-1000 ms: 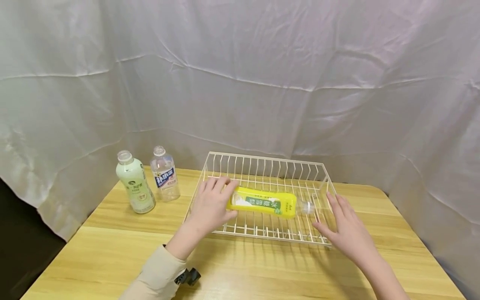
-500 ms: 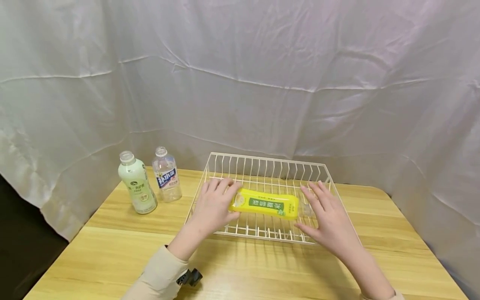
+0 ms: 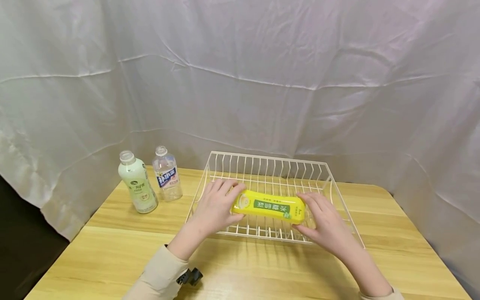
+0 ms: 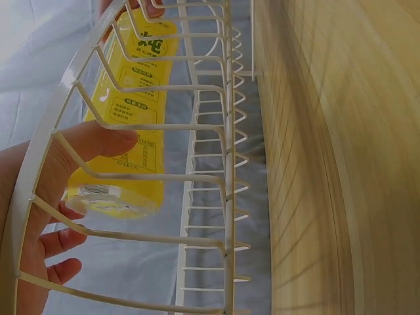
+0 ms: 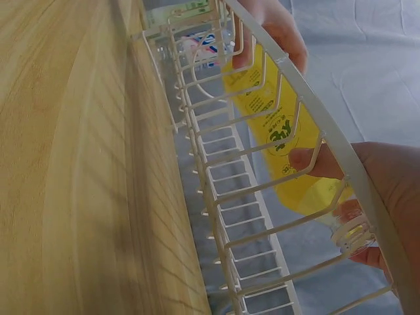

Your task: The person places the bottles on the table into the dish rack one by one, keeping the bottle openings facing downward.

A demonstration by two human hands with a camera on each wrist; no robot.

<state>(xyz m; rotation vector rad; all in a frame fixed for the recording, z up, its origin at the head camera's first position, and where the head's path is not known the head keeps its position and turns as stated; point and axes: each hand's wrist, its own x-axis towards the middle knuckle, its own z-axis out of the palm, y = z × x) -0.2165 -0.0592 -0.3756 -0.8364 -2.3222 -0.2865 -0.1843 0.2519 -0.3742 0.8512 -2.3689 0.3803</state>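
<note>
A yellow-labelled drink bottle (image 3: 271, 206) lies sideways over the white wire rack (image 3: 262, 238), its neck toward the right. My left hand (image 3: 214, 208) grips the base end, thumb on the near side, as the left wrist view shows behind the wires. Around the neck end, my right hand (image 3: 327, 223) holds the bottle with thumb and fingers; its thumb presses the label in the right wrist view, where the clear capless-looking neck (image 5: 354, 234) shows beside the fingers. In the wrist views the bottle appears raised above the rack's floor.
Left of the rack, a pale green bottle (image 3: 138, 183) and a clear bottle with a blue label (image 3: 167, 175) stand upright on the wooden table (image 3: 262, 275). A grey curtain (image 3: 240, 83) hangs behind.
My right hand has moved left from the rack's right side onto the bottle's neck end and now holds it. The bottle has shifted slightly right; my left hand keeps its grip.
</note>
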